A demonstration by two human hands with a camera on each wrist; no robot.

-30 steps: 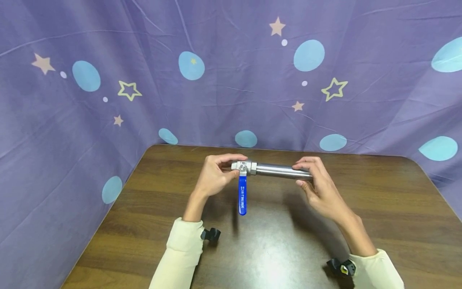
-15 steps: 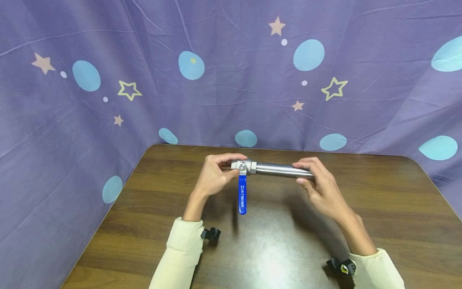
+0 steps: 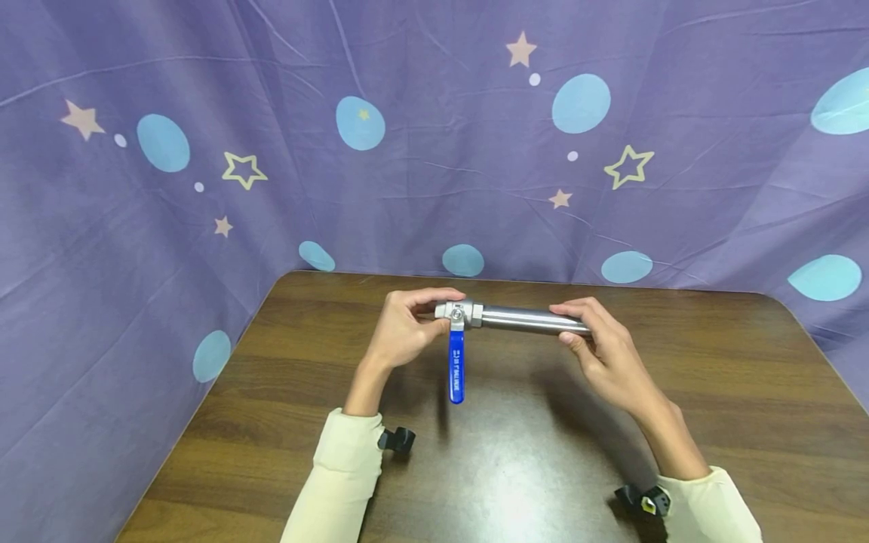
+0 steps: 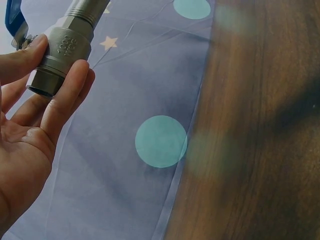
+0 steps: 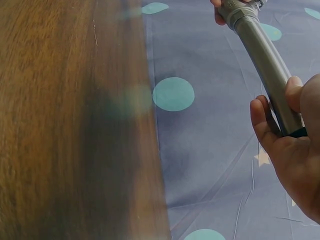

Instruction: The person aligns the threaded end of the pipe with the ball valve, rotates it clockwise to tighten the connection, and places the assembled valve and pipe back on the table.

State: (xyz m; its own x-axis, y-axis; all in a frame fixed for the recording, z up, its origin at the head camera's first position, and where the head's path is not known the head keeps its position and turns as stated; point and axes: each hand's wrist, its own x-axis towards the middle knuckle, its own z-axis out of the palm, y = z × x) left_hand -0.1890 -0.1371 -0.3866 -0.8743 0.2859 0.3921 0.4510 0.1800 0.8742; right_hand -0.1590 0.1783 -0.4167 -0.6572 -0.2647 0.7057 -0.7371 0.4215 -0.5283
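A metal ball valve point(image 3: 468, 312) with a blue lever handle point(image 3: 457, 368) is joined to a straight steel pipe point(image 3: 519, 319), both raised over the table. My left hand point(image 3: 400, 329) grips the valve body at its left end, thumb on the near side and fingers on the far side. Its open threaded mouth point(image 4: 44, 82) faces the palm in the left wrist view. My right hand point(image 3: 604, 354) holds the pipe's right end between thumb and fingers, covering that end in the head view. The blue handle points toward me.
A brown wooden table point(image 3: 271, 422) lies beneath, with shadows of both arms on it. Behind it and to the left hangs a purple curtain point(image 3: 434, 196) printed with stars and blue spots. Black camera mounts point(image 3: 397, 440) sit at both wrists.
My right thumb and fingers have shifted very slightly on the pipe's end. The valve, its handle and my left hand stay nearly where they were.
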